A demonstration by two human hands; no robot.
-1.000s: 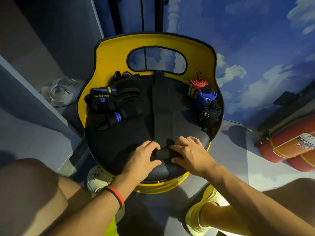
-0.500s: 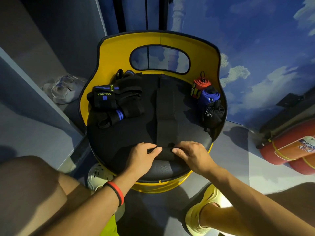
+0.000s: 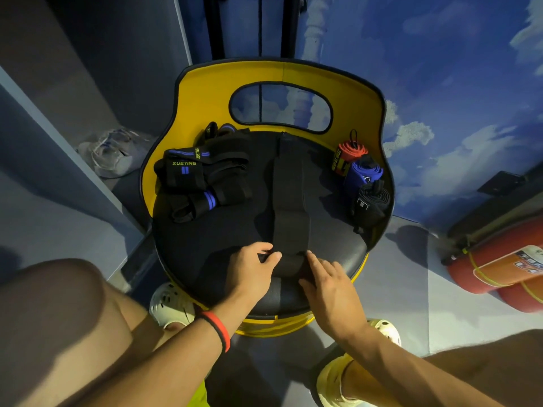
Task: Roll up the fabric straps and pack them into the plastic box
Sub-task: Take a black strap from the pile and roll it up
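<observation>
Loose straps (image 3: 199, 177) wait up-left of the left hand (image 3: 252, 265). It pinches one end of the small roll on the black strap (image 3: 291, 201); the right hand (image 3: 329, 286) presses flat fingers (image 3: 316, 262) on the other end, likely keeping it tight. Finished rolls (image 3: 364, 171) sit up-right.

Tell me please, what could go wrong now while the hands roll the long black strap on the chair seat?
The roll sits near the seat's rounded front edge, so it may slip off to the floor. The right hand seems only to press with straight fingers while the left hand grips one end, so the black strap may wind crooked or loosen.
</observation>
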